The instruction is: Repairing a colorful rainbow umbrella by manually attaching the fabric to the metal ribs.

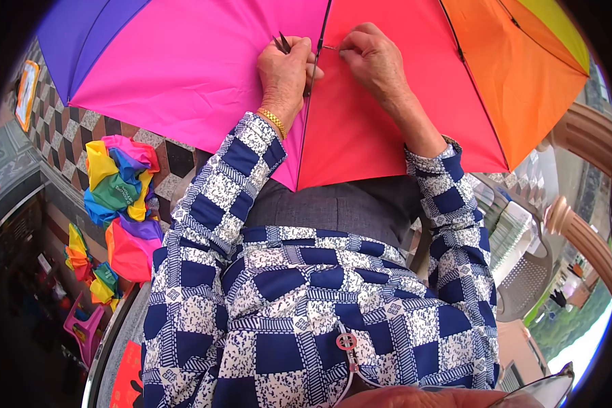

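An open rainbow umbrella (pixel 381 129) with pink, red, orange, purple and yellow panels spreads over my lap, its inner side and dark ribs toward me. My left hand (pixel 283 76), with a gold bracelet (pixel 272 121) at the wrist, is closed beside the rib (pixel 311 88) between the pink and red panels. Two dark pointed blades of small snips (pixel 282 44) stick up out of its grip, while some fingers reach to the rib. Over the red panel, my right hand (pixel 374 61) pinches at a thin strand by the same rib; whether thread or needle I cannot tell.
Bundled multicoloured fabric (pixel 121 180) lies on the tiled floor at left, with more folded pieces (pixel 134 248) below it. A pink plastic stool (pixel 85 330) stands at lower left. At right are a grey plastic chair (pixel 523 285) and brown railings (pixel 585 234).
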Available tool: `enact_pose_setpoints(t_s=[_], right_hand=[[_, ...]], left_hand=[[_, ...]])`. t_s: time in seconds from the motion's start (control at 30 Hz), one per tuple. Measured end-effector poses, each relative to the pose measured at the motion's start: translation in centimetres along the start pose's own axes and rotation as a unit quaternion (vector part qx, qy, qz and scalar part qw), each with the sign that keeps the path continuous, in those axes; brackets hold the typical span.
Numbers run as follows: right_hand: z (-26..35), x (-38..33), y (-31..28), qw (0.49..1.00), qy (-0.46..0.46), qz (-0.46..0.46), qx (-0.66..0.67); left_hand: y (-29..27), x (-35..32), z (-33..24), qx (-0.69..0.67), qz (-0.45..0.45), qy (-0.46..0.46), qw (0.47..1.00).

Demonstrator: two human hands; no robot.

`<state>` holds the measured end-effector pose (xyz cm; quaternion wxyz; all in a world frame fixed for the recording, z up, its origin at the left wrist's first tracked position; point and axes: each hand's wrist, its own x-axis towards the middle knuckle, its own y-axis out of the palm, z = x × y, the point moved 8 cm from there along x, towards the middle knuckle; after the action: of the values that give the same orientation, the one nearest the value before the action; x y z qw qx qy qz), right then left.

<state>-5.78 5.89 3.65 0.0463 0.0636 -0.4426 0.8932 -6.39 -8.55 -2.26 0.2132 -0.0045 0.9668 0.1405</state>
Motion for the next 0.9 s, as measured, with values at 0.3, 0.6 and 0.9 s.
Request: enact_pose_setpoints(t_s=[0.3, 0.6, 0.9], right_hand=[[-4.3, -1.4, -6.9, 0.721, 0.197, -0.159, 0.645], [-9.7, -1.6, -8.3, 0.604, 0.085, -0.039, 0.791], [-6.1, -2.3, -7.4, 0.715, 0.141, -0.048, 0.683]], left_hand=[[-0.7, -0.1, -0.4, -0.034, -0.011, 0.002, 0.999], [-0.4, 0.0, 0.1, -0.031, -0.005, 0.017, 0.999], [-0.6, 0.5, -5.3, 0.278, 0.061, 0.074, 0.956]])
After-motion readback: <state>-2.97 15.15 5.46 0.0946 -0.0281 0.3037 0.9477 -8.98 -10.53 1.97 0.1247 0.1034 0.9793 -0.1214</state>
